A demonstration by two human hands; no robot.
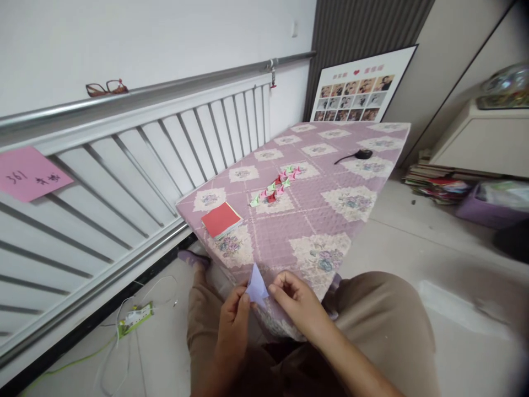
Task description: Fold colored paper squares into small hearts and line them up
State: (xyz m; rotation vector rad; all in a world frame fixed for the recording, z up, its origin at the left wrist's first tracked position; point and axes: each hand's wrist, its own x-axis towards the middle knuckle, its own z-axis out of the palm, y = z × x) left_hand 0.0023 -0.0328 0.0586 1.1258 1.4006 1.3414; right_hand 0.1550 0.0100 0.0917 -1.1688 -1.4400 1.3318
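A folded lavender paper [257, 286] with a pointed top is held over the near edge of the table. My left hand [236, 314] pinches its lower left part between thumb and fingers. On the other side, my right hand [298, 302] has its thumb and fingertips pressed together at the paper's right corner. Farther up the table, several small folded paper pieces [271, 187] in green, pink and red stand in two rows. A stack of square paper with a red sheet [222, 219] on top lies near the table's left edge.
The table has a purple floral cloth [268, 231]. A black object with a cord [363, 154] lies toward its far right. A white radiator [173, 143] borders the left side, with glasses [106, 88] on the pipe above. A power strip [135, 320] and cables are on the floor.
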